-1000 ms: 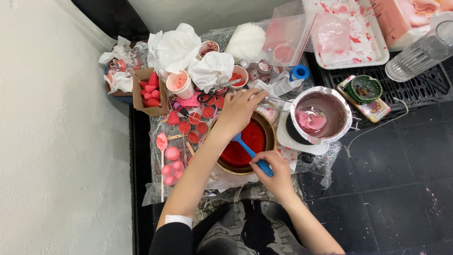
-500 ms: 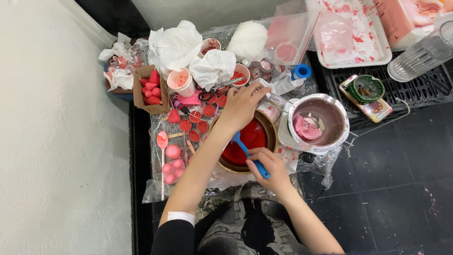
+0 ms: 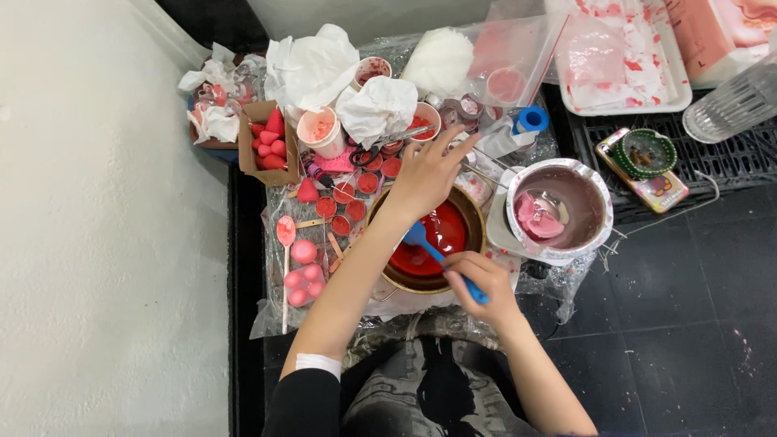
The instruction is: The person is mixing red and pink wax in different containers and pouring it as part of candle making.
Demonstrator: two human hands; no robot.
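A brass-coloured bowl [image 3: 473, 212] of red liquid sits on plastic sheeting in front of me. My right hand [image 3: 479, 281] grips a blue spatula [image 3: 429, 244] whose blade dips into the red liquid. My left hand [image 3: 427, 175] reaches over the bowl's far rim with fingers spread, holding nothing, beside small round red-filled moulds [image 3: 356, 198] and a pair of scissors [image 3: 380, 146]. To the right stands a metal pot [image 3: 594, 199] with pink lumps inside.
Pink and red moulded shapes [image 3: 301, 275] lie at the left. A cardboard box [image 3: 248, 142] holds red cones. Crumpled white paper [image 3: 312, 66], cups, a blue-capped bottle [image 3: 518, 129], a white tray [image 3: 623, 101], a phone [image 3: 643, 170] and a clear bottle [image 3: 732, 101] crowd the back. White wall at left.
My left hand has stretched a little farther beyond the bowl with fingers more spread. The spatula stays in the red liquid, barely shifted.
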